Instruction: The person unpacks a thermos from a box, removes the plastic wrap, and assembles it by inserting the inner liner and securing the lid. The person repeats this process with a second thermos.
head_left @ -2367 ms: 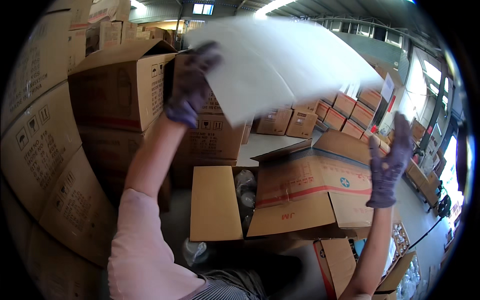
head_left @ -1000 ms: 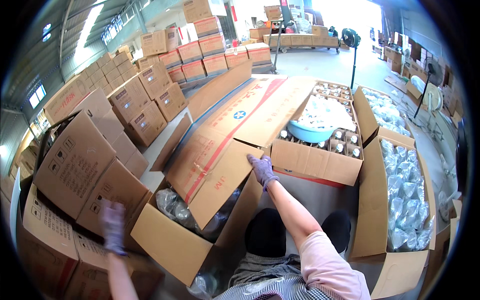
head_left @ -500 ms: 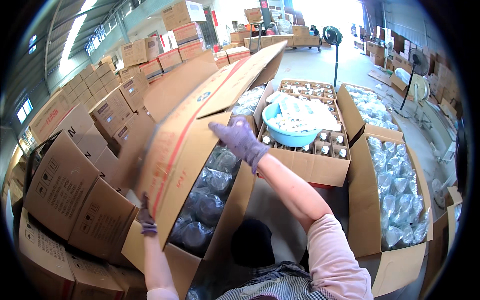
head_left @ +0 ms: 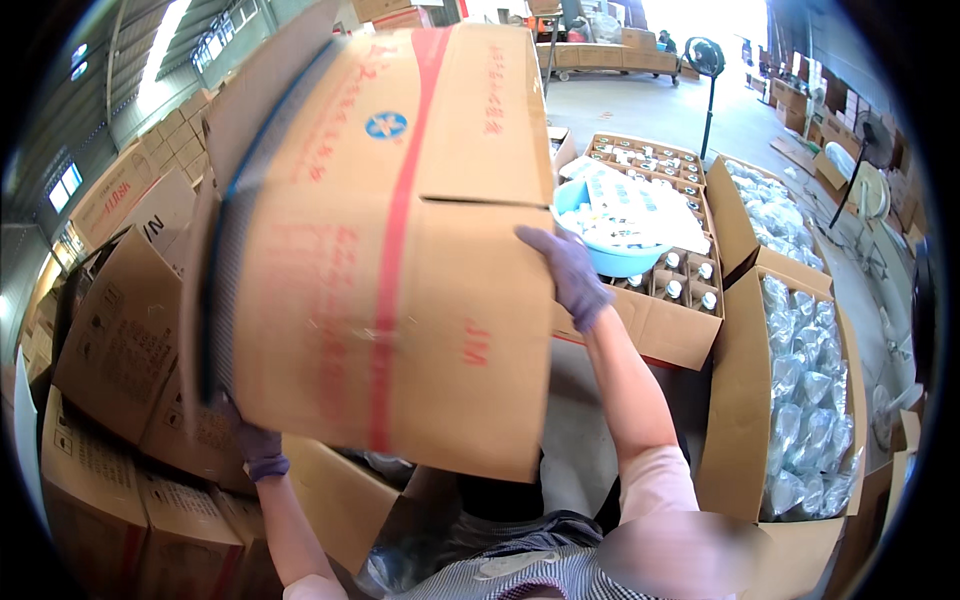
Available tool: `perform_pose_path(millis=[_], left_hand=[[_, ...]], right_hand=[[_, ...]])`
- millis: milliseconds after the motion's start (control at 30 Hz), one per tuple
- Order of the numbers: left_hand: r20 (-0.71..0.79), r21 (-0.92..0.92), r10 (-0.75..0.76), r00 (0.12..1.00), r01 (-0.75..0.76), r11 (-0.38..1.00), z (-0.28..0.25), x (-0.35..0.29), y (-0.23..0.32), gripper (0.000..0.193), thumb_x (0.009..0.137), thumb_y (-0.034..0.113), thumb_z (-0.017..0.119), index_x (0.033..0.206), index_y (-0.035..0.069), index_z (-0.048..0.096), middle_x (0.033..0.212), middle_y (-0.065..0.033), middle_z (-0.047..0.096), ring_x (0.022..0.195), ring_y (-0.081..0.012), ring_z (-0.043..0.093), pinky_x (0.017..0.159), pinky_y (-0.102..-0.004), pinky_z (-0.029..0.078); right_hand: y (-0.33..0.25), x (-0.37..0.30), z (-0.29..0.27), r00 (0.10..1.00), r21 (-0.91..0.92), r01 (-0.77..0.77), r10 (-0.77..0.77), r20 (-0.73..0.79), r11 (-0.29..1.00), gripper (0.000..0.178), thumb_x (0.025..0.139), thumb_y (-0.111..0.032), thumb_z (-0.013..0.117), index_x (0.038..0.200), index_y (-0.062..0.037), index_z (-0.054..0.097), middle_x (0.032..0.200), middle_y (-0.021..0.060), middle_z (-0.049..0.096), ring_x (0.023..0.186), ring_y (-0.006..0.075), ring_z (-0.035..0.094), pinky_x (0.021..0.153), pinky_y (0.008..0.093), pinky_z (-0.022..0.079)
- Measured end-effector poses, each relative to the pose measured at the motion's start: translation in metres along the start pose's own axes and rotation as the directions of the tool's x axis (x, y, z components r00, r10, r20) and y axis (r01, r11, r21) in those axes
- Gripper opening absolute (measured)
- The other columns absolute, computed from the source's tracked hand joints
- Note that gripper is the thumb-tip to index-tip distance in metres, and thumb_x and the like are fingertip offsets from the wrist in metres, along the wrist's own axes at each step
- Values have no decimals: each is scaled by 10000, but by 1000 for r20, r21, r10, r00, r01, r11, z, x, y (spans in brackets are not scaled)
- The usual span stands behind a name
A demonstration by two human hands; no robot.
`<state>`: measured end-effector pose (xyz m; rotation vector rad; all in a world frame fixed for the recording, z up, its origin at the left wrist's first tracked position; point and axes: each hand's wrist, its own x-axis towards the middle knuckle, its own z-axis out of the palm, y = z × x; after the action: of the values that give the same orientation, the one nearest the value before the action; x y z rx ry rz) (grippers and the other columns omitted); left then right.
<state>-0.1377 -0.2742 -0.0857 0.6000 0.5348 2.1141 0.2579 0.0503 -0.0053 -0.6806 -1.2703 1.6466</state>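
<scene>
The large brown carton (head_left: 470, 270) is suspended in front of the person, broad face toward the camera. A red stripe runs up the face, beside a round blue emblem; flaps project at the left side. The right hand (head_left: 572, 275) is clamped on the right edge, thumb on the face. The left hand (head_left: 258, 440) contacts the lower left corner; its fingers are partly hidden and blurred, so whether they clamp the board cannot be told.

Beneath the suspended carton is an open carton (head_left: 340, 500), mostly covered. To the right, a partitioned carton (head_left: 655, 330) contains white-capped bottles (head_left: 673, 290). A blue basin (head_left: 618, 263) holding white sheets (head_left: 640, 215) rests on the bottles. Farther right, an upright open carton (head_left: 735, 410) contains items in clear plastic (head_left: 810, 400). Stacked cartons (head_left: 95, 480) occupy the left side. A stand fan (head_left: 705, 58) is positioned in the background.
</scene>
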Motion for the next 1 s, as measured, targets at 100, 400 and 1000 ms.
perform_pose_path(millis=[100,400,1000], left_hand=[[-109,581,266,958,-156,799,-110,-49,-2,592,1013,410,526,1460,41,403,1473,-113,459,1293,-241,494,1086,-402,429],[-295,329,-123,948,222,918,-87,-78,-17,507,971,399,593,1300,23,512,1153,-104,648,1015,-255,652,863,-385,539],[-77,966,-172,982,116,231,-105,-133,-53,658,830,34,706,1415,15,404,1306,-148,568,1155,-253,591,968,-351,512]], right_hand=[[37,-20,-23,975,-213,208,-185,122,955,402,848,-250,689,1110,55,677,998,112,714,873,186,686,777,311,548],[68,-30,-119,974,-209,-203,176,-143,956,365,871,-227,672,1108,50,673,990,133,720,893,212,698,778,316,552],[-36,-12,-24,917,-670,370,-138,374,644,279,906,-245,674,1023,7,701,896,87,707,820,132,673,722,302,551]])
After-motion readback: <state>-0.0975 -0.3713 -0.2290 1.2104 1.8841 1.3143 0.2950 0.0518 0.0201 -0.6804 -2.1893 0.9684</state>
